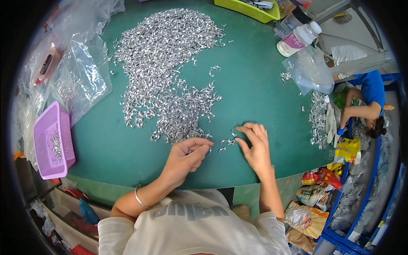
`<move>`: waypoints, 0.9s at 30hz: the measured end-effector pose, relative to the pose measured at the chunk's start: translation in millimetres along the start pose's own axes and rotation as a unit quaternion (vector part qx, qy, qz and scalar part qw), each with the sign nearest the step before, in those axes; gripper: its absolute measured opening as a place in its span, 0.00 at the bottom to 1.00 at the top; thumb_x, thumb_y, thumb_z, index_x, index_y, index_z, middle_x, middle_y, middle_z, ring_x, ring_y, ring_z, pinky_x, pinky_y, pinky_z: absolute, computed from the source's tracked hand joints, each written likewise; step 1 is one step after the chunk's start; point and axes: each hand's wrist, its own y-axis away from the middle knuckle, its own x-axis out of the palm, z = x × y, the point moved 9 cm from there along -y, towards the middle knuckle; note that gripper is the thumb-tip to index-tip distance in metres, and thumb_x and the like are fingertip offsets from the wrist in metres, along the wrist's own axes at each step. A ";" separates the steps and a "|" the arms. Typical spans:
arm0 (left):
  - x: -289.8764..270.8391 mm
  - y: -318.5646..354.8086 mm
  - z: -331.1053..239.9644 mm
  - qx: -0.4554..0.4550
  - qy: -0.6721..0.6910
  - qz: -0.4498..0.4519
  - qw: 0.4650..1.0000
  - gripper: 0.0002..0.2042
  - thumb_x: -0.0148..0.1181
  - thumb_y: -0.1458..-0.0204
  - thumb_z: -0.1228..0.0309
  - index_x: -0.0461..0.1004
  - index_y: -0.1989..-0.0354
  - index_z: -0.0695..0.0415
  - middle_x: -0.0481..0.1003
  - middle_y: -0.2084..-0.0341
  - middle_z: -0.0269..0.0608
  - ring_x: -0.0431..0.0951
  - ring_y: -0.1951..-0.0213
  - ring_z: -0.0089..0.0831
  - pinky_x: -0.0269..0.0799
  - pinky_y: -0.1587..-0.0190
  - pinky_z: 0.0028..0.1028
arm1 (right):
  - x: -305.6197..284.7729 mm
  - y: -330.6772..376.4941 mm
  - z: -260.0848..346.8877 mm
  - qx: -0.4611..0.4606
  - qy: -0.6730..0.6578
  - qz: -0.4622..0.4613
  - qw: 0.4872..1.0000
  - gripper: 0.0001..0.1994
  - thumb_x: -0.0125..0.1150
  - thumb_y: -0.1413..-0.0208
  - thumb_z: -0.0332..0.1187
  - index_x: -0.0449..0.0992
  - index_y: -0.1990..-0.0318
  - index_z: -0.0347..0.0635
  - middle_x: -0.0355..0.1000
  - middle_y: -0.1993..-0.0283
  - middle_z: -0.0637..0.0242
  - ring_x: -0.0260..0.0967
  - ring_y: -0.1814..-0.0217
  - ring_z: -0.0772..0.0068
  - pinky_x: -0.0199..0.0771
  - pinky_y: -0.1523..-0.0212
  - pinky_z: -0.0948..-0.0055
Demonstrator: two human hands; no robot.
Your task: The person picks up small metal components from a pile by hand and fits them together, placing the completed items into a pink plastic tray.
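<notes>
A big heap of small, shiny, curved metal pieces (165, 55) spreads over the green table (255, 76). At the heap's near edge my left hand (183, 159) is closed, thumb and index finger pinched together. Bits of metal show at its fingers and in the curl of the palm; how many it holds is hidden. To the right, my right hand (256, 148) has thumb and index finger apart, the tips beside a loose curved piece (234, 132). A few more loose pieces (228, 141) lie on the table between the two hands.
A purple basket (68, 140) holding some pieces stands at the left, by clear plastic bags (85, 72). A smaller pile (318, 121), a plastic bag (314, 70) and a white bottle (298, 39) sit right. A green tray (248, 12) is at the far edge. Another person (367, 100) bends beyond.
</notes>
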 end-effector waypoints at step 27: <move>33.1 33.5 -42.4 0.201 -0.199 0.027 0.959 0.06 0.60 0.58 0.78 0.77 0.69 0.61 0.63 0.86 0.26 0.58 0.81 0.11 0.55 0.79 0.15 | -42.0 38.3 77.8 -0.017 -0.262 -0.148 0.953 0.10 0.62 0.66 0.15 0.72 0.71 0.30 0.70 0.71 0.58 0.64 0.70 0.67 0.64 0.70 0.74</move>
